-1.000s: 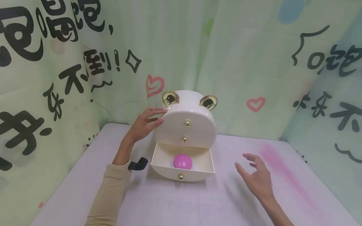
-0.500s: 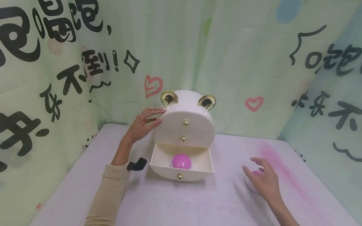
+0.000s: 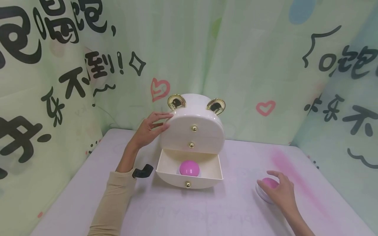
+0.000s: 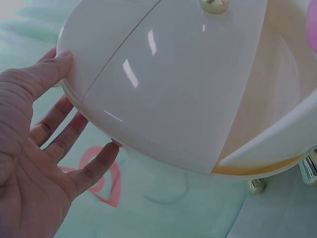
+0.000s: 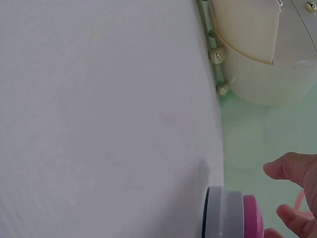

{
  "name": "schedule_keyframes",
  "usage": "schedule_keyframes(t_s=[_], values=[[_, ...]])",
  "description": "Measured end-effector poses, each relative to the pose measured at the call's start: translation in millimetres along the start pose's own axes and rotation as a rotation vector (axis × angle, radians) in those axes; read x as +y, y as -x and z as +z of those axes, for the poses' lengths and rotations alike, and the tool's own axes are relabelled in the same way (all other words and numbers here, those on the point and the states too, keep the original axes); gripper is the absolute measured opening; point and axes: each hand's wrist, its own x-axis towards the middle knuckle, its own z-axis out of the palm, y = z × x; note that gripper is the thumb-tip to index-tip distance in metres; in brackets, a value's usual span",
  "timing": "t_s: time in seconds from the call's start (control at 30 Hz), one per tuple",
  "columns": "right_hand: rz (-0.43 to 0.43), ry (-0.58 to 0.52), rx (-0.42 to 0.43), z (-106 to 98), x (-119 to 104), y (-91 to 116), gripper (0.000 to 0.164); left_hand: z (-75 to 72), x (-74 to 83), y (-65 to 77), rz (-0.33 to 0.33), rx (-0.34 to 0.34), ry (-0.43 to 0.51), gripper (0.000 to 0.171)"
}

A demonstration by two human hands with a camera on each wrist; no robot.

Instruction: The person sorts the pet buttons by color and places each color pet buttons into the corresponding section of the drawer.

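Note:
A white frog-shaped drawer box (image 3: 193, 134) with gold-rimmed eyes stands mid-table. Its bottom drawer (image 3: 220, 167) is pulled out, and a white-based round button with a pink dome (image 3: 189, 168) lies inside. My left hand (image 3: 146, 131) rests against the box's upper left side. In the left wrist view, the thumb lies at the front edge and the other fingers along the side. To the right, a second pink-domed button (image 3: 270, 182) sits on the table. My right hand (image 3: 282, 193) is spread over and beside it, partly hiding it. The right wrist view shows thumb and fingers apart from this button (image 5: 251, 218).
The table (image 3: 177, 216) is covered in pale lilac, with a pink smear at right. Printed green curtains (image 3: 242, 82) surround its back and sides. A black curved piece (image 3: 143, 171) projects from the left sleeve cuff, close to the drawer.
My right hand has moved right and down to the second button, which was mostly hidden a second ago. The left hand, box and drawer stay as they were.

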Motion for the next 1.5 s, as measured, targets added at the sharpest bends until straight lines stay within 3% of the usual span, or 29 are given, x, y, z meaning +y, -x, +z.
schedule_keyframes(t_s=[0.7,1.17,1.5], values=[[0.097,-0.020,-0.110,1.9,11.0,-1.0,0.068,-0.2,-0.1,0.4,-0.009,0.003,-0.007,0.038],[0.132,-0.091,-0.052,1.9,13.0,1.6,0.072,1.2,1.0,0.7,0.006,0.004,-0.001,0.038],[0.192,-0.212,-0.029,-1.5,-4.5,3.0,0.072,0.6,0.7,0.4,0.003,0.000,-0.006,0.038]])
